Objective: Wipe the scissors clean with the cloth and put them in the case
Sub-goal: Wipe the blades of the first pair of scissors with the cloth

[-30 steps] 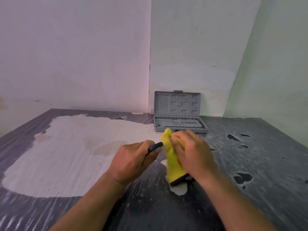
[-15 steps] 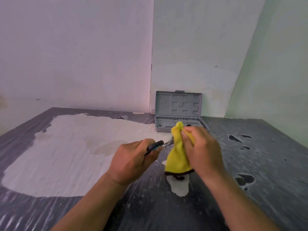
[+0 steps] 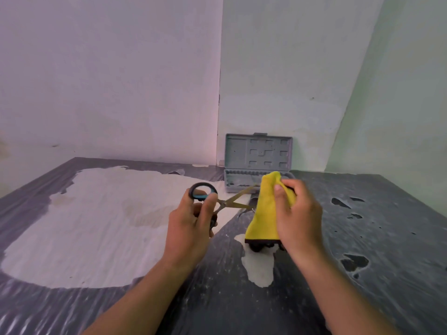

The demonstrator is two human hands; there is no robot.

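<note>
My left hand [image 3: 191, 221] grips the black and blue handles of the scissors [image 3: 232, 201], whose two blades are spread apart and point right. My right hand [image 3: 296, 213] pinches a yellow cloth [image 3: 266, 211] with a dark lower edge around the upper blade's tip. The cloth hangs down above the table. Behind both hands the grey case [image 3: 258, 151] stands open against the wall, its lid upright; the cloth hides part of its tray.
The table [image 3: 375, 238] is dark and worn, with a large pale patch [image 3: 96, 226] on its left half and small chipped spots on the right. Walls close in behind and on the right side.
The scissors have been opened: the blades are now spread and one handle loop sticks up above my left hand. The cloth slid out toward the blade tips.
</note>
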